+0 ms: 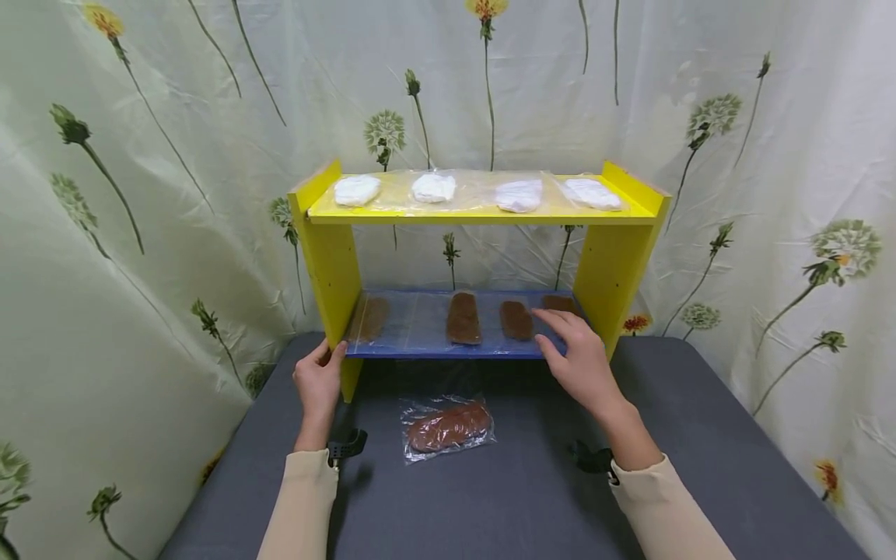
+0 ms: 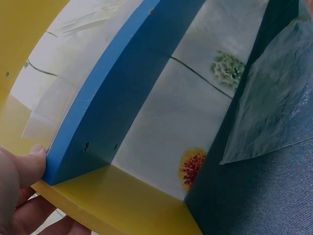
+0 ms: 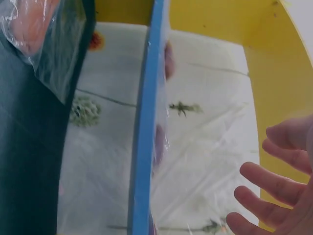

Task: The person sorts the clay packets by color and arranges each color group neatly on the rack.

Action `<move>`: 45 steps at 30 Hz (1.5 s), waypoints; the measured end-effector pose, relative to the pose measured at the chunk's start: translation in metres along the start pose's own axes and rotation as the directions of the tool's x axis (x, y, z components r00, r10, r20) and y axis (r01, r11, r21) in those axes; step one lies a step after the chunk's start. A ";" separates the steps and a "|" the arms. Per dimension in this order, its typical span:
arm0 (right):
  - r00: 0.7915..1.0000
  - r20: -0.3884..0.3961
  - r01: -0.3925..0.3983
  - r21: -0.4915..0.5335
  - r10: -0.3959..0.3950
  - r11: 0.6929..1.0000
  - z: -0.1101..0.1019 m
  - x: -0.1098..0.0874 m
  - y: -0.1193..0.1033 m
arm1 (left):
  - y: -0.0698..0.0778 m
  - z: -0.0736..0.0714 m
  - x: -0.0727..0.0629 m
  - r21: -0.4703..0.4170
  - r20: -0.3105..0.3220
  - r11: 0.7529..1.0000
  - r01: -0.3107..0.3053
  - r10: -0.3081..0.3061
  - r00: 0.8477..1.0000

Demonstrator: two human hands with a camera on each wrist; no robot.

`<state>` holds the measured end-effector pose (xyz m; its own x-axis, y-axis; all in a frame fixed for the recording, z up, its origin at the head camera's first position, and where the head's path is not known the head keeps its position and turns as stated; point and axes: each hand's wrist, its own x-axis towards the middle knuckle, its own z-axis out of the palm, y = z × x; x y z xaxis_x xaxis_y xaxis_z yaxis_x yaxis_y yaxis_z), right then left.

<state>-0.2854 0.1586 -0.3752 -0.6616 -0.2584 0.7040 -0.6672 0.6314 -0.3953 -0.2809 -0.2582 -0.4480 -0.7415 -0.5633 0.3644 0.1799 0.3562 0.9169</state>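
A two-tier shelf unit [image 1: 327, 268] has yellow sides and a blue lower shelf [image 1: 434, 357]. My left hand [image 1: 320, 381] grips its left side panel, thumb at the end of the blue shelf and fingers round the panel's outer side. Before the right part of that shelf, my right hand [image 1: 582, 360] holds nothing, its fingers spread near a brown oblong piece [image 1: 517, 320]. More brown pieces lie on the blue shelf in clear plastic: one in the middle [image 1: 463, 319], one at the left [image 1: 369, 320] and one at the right [image 1: 559, 302], partly behind the fingers.
Several white bundles [image 1: 434, 187] in clear bags line the yellow top shelf [image 1: 483, 221]. On the dark tabletop [image 1: 518, 498], below the unit, lies a clear bag holding a reddish-brown oblong piece [image 1: 449, 427]. A flower-patterned curtain [image 1: 231, 179] hangs close behind.
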 end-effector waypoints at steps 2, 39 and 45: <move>0.999 -0.053 -0.004 0.006 0.004 1.000 -0.007 -0.004 0.003 | 0.000 0.000 0.000 -0.003 0.001 1.000 0.000 0.000 1.000; 0.876 -0.335 -0.350 0.051 0.346 0.935 -0.029 -0.033 0.082 | 0.036 -0.018 -0.002 0.053 0.001 0.997 -0.062 0.062 0.998; 0.880 -0.317 -0.377 -0.012 0.354 0.926 -0.020 -0.039 0.091 | 0.065 -0.027 -0.008 0.087 -0.123 0.986 -0.144 0.154 0.980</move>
<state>-0.3135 0.2407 -0.4272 -0.7098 0.2282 0.6664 -0.3642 0.6910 -0.6245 -0.2460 -0.2510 -0.3870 -0.6196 -0.5896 0.5182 0.2278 0.4967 0.8375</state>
